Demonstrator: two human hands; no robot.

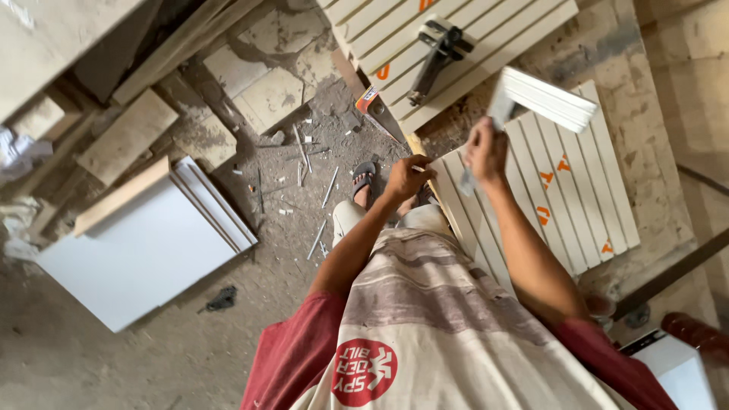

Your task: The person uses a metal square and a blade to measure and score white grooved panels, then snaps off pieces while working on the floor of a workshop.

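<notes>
two hands at a ribbed white panel, one marking, one lifting an offcut

the left hand (406,178) is curled shut, pinching a small pencil-like stick at the edge of the ribbed white panel (562,190) that lies on the floor (114,357) at 1 o'clock from the body. the right hand (486,152) is clenched around a short white fluted strip (550,99), raised above the panel toward 12 o'clock. a second ribbed panel (380,38) lies at 12 o'clock with a black clamp (437,57) on it. judging by the scattered offcuts (304,148) at 11 o'clock, some cutting seems done; the panel under the hands looks whole. flat white boards (144,250) lie at 9 o'clock.
</notes>
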